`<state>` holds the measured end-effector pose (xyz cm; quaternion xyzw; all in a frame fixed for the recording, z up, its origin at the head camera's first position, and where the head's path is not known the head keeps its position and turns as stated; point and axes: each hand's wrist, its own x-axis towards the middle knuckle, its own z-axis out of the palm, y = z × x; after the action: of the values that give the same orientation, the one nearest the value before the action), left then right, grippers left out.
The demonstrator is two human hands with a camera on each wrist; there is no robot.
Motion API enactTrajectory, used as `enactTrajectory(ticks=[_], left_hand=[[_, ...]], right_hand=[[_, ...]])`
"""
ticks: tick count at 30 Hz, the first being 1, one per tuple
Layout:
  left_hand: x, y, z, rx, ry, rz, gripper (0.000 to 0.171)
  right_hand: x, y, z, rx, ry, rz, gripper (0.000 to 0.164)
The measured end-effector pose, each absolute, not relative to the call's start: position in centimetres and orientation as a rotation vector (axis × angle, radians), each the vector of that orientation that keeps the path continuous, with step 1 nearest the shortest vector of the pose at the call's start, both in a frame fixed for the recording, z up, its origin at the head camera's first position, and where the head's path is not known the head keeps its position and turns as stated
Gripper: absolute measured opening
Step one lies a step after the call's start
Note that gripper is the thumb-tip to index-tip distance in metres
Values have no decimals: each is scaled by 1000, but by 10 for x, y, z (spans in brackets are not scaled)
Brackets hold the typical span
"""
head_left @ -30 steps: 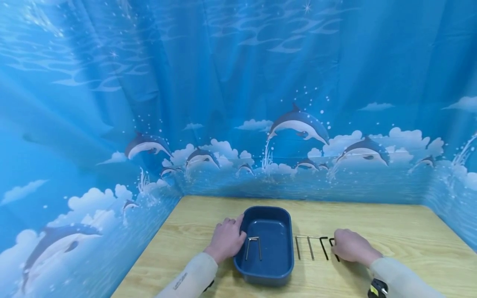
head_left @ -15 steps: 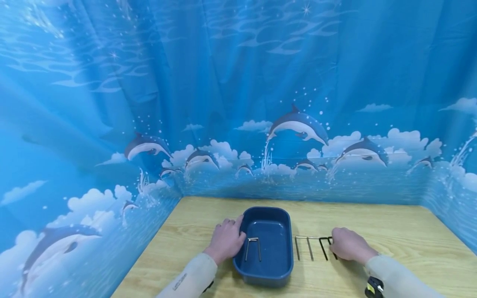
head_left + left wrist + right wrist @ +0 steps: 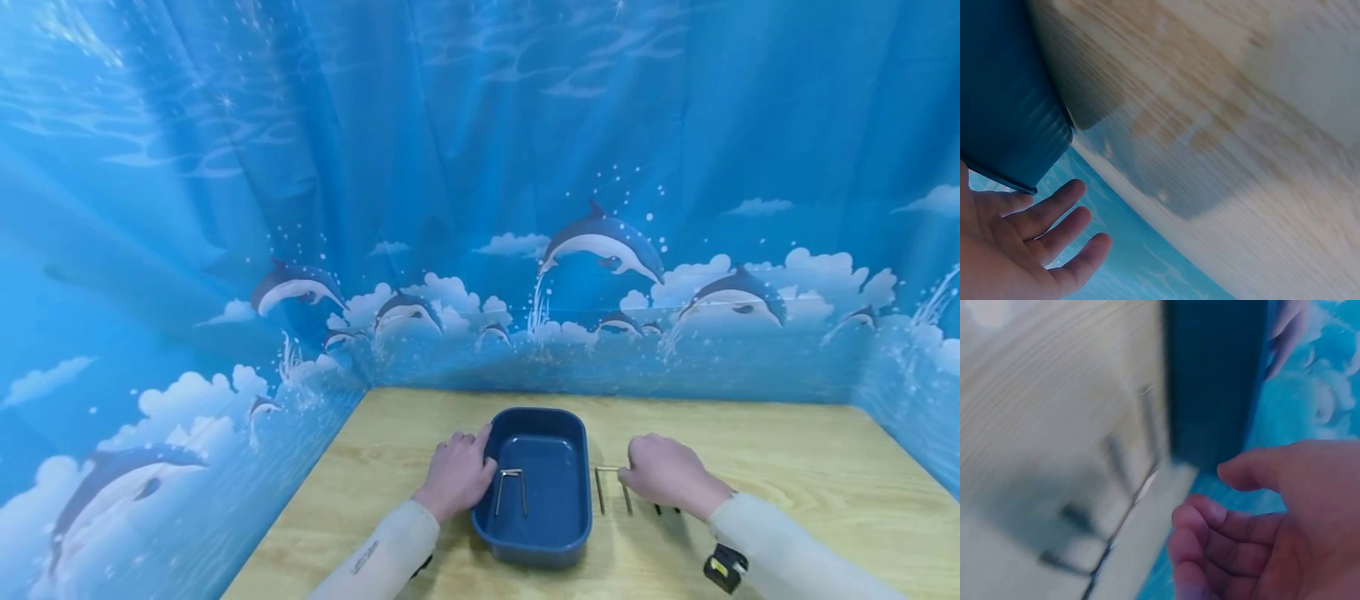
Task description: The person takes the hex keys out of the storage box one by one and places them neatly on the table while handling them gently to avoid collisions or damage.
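Observation:
My left hand rests at the left rim of a dark blue rectangular container. Its fingers look straight and spread in the left wrist view. Inside the container lie two silver hex keys. To the right of it, two more silver hex keys lie on the table. Over the row hovers my right hand, fingers loosely curled, thumb apart, nothing held. It hides most of two black hex keys in the head view; the right wrist view shows these black keys on the table, blurred.
The light wood table extends to the right and behind the container. A blue curtain printed with dolphins encloses the back and sides. A dark device is strapped at the right wrist.
My right hand has moved left, from the rightmost black hex key to above the silver ones. The keys appear unmoved. My left hand stays at the container.

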<state>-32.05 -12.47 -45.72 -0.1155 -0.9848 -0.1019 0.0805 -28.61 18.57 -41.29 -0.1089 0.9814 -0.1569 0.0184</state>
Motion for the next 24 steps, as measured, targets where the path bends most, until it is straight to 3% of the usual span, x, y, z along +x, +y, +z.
enactTrajectory(ticks=[17,24], left_hand=[[-321,-126,-457,-339,-2962,-268,57],[-323,-125,-456,-361,-2939,-236,56]], right_hand=[[-312,89,-386,-705,2900,-498,52],[-330,62,-387,-700,2817,-460,39]])
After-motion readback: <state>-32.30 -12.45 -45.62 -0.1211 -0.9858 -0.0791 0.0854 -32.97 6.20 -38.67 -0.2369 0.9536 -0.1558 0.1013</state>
